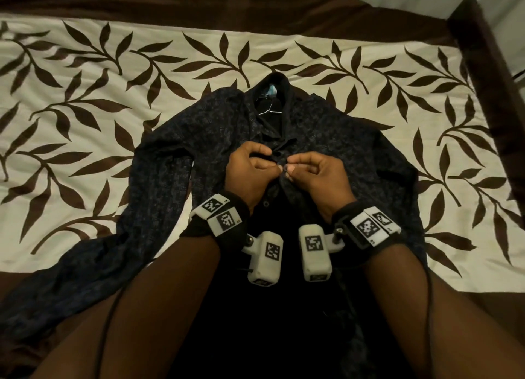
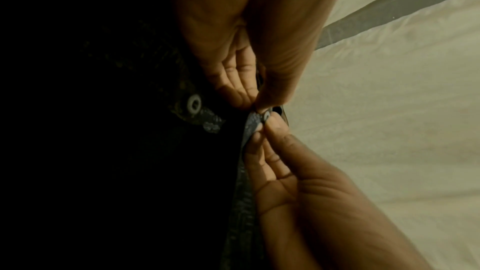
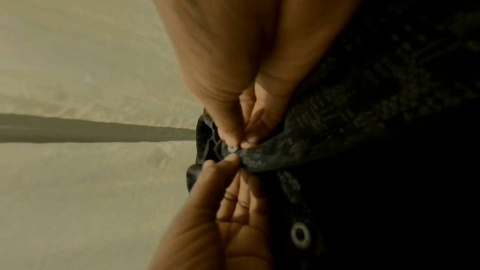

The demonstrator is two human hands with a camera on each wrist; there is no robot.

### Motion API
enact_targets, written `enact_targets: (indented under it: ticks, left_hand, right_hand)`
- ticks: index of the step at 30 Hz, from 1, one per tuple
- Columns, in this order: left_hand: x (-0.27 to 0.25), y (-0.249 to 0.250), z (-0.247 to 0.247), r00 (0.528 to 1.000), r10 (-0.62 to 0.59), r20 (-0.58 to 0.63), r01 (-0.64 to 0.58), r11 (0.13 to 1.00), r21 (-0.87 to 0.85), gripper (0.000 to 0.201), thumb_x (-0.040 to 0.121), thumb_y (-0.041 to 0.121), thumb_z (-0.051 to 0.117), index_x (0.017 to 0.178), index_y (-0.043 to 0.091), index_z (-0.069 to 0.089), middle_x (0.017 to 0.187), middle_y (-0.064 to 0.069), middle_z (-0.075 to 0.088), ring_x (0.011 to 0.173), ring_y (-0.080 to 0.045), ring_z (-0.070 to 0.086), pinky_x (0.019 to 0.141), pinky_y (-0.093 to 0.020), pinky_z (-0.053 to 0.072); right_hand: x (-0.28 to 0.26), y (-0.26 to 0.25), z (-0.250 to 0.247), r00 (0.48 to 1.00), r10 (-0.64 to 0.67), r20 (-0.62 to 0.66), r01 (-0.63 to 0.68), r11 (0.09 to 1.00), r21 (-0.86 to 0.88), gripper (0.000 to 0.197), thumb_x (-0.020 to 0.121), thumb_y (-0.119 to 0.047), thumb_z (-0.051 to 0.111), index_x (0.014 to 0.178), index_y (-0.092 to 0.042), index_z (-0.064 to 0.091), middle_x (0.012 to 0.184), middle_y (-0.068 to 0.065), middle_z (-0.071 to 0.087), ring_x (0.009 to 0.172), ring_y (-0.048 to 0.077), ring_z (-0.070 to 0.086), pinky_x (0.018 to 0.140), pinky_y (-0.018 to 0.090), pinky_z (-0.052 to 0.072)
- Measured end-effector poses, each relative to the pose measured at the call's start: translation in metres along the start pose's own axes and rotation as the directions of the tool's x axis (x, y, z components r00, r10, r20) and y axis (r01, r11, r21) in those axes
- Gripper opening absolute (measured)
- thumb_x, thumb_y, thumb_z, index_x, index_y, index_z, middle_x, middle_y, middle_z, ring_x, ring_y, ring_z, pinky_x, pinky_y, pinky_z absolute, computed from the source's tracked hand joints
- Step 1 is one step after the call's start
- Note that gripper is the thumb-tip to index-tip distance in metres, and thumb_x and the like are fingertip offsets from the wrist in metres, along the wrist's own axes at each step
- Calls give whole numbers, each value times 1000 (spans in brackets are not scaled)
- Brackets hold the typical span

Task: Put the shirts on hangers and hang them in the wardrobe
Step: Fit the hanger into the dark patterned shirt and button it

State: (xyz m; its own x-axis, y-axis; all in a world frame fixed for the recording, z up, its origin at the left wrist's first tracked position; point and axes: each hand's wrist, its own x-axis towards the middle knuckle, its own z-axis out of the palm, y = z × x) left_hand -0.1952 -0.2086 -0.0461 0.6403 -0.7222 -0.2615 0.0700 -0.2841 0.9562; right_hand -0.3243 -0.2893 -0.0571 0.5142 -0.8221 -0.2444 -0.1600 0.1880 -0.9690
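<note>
1. Your left hand (image 1: pixel 250 169) has thumb and forefinger curled tight, pinching the shirt's front edge. Your right hand (image 1: pixel 318 177) pinches the facing edge the same way. The fingertips of both meet around one small button (image 3: pixel 232 149); the other fingers are folded loosely into the palms.

2. That button is small, hard, round and pale-rimmed. It looks slick, so I judge it needs to be gripped by its edge and tipped through the hole rather than pushed flat.

3. A second button (image 2: pixel 194 103), lower on the placket, is undone and lies flat on the cloth.

4. The dark patterned shirt (image 1: pixel 355 151) lies face-up and spread across the bed, collar away from you, one long sleeve (image 1: pixel 108 253) trailing off toward your left. The fabric is thin, soft and limp, with a fine woven print. It folds wherever you pinch it, so expect no stiffness to push against; hold close to the buttonhole to keep the edge taut.

5. A thin wire hanger (image 1: pixel 268 106) already sits inside the collar opening. It looks light and rigid. I judge its hook to be the place to lift from once the front is fastened, since the shirt alone would sag and slide.

6. The bedspread (image 1: pixel 85 100) beneath is smooth cream cloth with brown leaves.
</note>
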Motion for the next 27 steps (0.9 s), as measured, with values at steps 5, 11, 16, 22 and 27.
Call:
enact_targets:
  ticks: [5, 11, 16, 22, 27]
  left_hand:
    - [6, -4, -15, 988, -23, -156, 44, 989, 138, 24, 64, 31, 86, 73, 24, 64, 64, -4, 70, 62, -20, 68, 71, -38, 60]
    - [-41, -19, -31, 990, 60, 130, -115, 873, 475, 8, 83, 20, 77, 89, 15, 80, 72, 0, 72, 74, -16, 68, 78, -30, 56]
    - [-55, -23, -30, 981, 75, 177, -172, 754, 634, 7, 83, 17, 72, 85, 22, 78, 82, -4, 74, 81, -22, 68, 79, -33, 55]
    - [-58, -17, -29, 991, 8, 132, -96, 729, 677, 15, 80, 16, 66, 73, 29, 66, 88, -7, 72, 92, -31, 66, 84, -38, 54]
    - [-55, -12, -32, 990, 2, 138, -77, 837, 541, 23, 77, 13, 78, 66, 30, 68, 68, 7, 68, 82, -18, 68, 86, -35, 56]
  right_hand:
    - [-19, -5, -8, 968, -241, -62, 173, 832, -526, 8, 83, -13, 76, 87, -18, 73, 74, -5, 69, 63, 3, 61, 71, 22, 53]
    - [-59, 9, -9, 984, -125, 124, 160, 343, -926, 40, 86, -48, 69, 108, -15, 66, 103, 8, 60, 95, 26, 58, 76, 37, 50]
    - [-63, 8, -2, 991, -120, 62, 100, 339, -936, 30, 94, -38, 60, 110, -13, 66, 109, 12, 61, 101, 32, 59, 77, 38, 49]
    - [-63, 3, -11, 990, -92, -109, -13, 706, -708, 15, 90, -22, 66, 81, -14, 74, 79, 2, 73, 78, 19, 68, 72, 27, 51]
    - [-65, -4, -21, 986, -133, -103, 26, 725, -688, 9, 82, -17, 71, 75, -15, 74, 69, -8, 69, 68, 8, 66, 69, 23, 51]
